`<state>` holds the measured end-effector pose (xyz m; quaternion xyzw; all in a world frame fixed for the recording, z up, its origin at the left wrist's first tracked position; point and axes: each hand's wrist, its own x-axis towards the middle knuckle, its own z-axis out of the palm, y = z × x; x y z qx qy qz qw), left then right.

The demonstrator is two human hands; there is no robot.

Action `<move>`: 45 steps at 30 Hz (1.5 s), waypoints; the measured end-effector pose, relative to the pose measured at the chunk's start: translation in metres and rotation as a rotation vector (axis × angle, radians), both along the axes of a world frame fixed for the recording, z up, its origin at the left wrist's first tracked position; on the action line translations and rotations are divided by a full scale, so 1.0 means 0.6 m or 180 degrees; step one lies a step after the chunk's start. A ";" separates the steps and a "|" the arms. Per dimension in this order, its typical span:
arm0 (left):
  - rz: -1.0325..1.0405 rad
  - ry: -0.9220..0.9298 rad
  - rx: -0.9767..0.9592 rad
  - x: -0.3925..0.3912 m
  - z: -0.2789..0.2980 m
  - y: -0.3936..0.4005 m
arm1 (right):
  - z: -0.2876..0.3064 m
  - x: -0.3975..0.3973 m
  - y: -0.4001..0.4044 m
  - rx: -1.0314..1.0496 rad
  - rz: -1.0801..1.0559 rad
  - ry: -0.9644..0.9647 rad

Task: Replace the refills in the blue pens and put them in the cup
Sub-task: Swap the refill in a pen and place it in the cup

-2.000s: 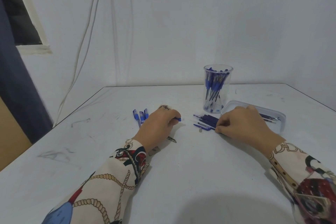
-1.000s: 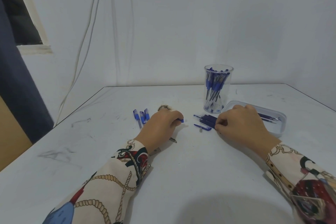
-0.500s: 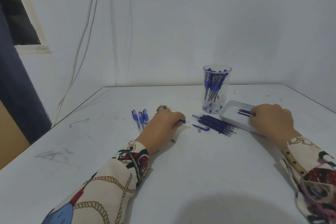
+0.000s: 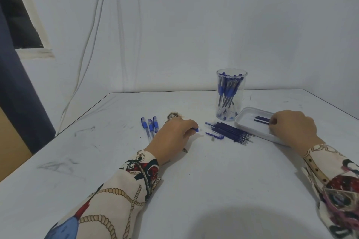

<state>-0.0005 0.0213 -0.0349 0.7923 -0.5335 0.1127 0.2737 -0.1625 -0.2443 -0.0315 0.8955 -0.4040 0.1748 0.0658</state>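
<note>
No readable text, label, brand, number or sign shows on anything in view.

- A plain room in a home or small workspace; which one cannot be told.
- Bare white walls (image 4: 213,25) meet behind a scuffed white tabletop (image 4: 194,180).
- White cables (image 4: 91,35) hang down the wall beyond the tabletop's far left corner.
- A dark window opening (image 4: 17,15) and a blue curtain (image 4: 17,93) stand at left.
</note>
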 end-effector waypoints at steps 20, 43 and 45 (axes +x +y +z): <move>-0.0065 -0.0027 -0.0117 0.003 -0.004 0.000 | 0.006 0.006 0.008 -0.0045 0.0331 -0.0225; 0.0436 -0.0526 -0.0389 -0.008 0.001 -0.014 | 0.018 0.047 0.129 -0.0334 0.1619 -0.0905; 0.0434 -0.0526 -0.0381 -0.008 0.001 -0.014 | 0.018 0.046 0.130 -0.0346 0.1641 -0.0929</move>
